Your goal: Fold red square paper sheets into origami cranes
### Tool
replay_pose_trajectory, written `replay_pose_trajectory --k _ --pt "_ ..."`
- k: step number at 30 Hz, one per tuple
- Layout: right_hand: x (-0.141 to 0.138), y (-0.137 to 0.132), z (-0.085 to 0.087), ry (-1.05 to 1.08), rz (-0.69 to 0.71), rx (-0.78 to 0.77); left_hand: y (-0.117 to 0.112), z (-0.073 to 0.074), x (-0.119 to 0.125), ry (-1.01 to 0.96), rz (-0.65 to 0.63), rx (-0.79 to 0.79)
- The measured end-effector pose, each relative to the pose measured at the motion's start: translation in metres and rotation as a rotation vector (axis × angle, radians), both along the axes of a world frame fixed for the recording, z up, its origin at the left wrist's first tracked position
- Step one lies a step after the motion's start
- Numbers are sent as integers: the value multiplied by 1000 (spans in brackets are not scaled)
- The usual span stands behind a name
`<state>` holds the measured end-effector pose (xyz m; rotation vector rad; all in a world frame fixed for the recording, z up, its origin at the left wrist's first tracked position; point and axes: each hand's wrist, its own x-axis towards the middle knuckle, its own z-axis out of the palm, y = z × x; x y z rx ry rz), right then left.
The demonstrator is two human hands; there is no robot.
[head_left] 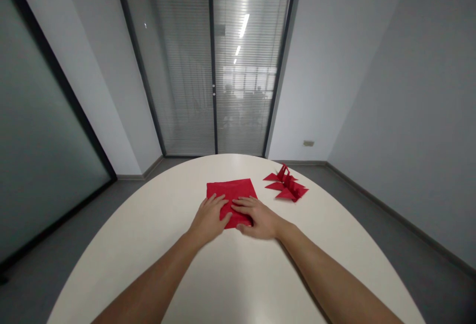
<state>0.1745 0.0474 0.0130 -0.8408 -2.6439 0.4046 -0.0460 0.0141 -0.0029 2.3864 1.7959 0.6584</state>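
A square-looking sheet of red paper [231, 189] lies flat on the white table, its near corners partly covered by my hands. My left hand [210, 218] rests on the paper's left side, fingers stretched out and thumb pointing inward. On the right side lies my right hand [256, 217], its fingers spread across the sheet toward the left. Neither hand grips the paper; both press on it from above. Beyond my right hand stand several folded red paper cranes [288, 185], lined up close together with pointed wings out to the sides.
The round white table [148, 244] curves away toward its far edge. Past it are glass doors [215, 66] with blinds, pale walls, and a wall socket [308, 143] low on the right. A frosted glass panel [40, 131] stands at the left.
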Motion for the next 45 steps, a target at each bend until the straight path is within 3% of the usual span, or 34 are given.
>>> replay_pose_trajectory --k 10,19,27,38,45 --pt "-3 -1 -2 40 -68 4 -3 2 1 -34 -163 5" --pt "-5 0 -5 73 -98 28 -1 -2 2 -13 -75 -40" --pt "-6 3 -7 148 -225 36 -5 5 0 20 -144 -44" --pt "-3 0 -3 64 -126 -5 0 2 2 -12 -50 32" --pt "-4 4 -9 181 -132 5 0 1 1 -68 -104 94"
